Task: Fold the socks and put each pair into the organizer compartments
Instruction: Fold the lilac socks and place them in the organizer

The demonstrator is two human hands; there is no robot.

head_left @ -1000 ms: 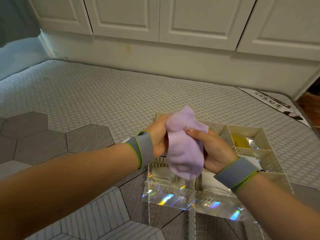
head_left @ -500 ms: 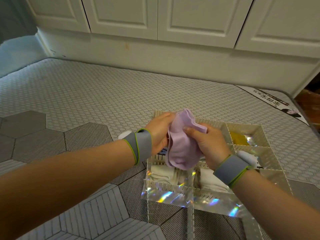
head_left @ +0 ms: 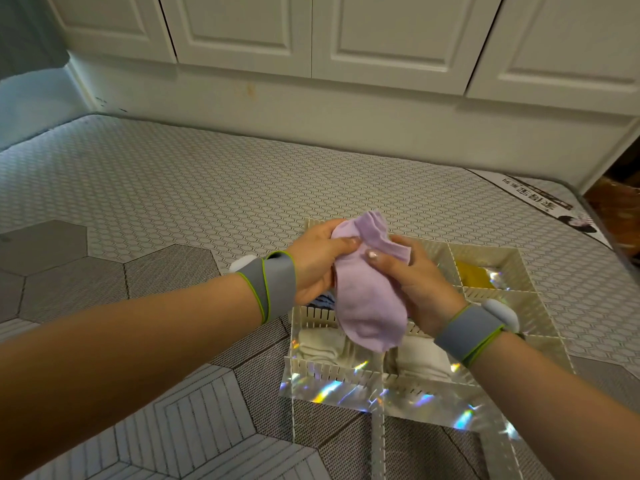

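Lilac sock pair (head_left: pixel 369 306) at frame centre, held in air above organizer (head_left: pixel 485 252), toe end hanging down, cuffs sticking up. Judged light, soft, limp, not fragile; likely sags and unrolls unless pinched through both layers near cuff.

Left hand (head_left: pixel 317 263) curled round upper part, thumb pressed on front. Right hand (head_left: pixel 415 284) curled round right side, thumb on fabric.

White socks (head_left: pixel 323 344) in near-left compartment, more white (head_left: pixel 420 362) beside; yellow item (head_left: pixel 472 273) in right compartment.

Organizer on patterned mattress (head_left: pixel 173 209); cabinet doors (head_left: pixel 398 32) at frame top.
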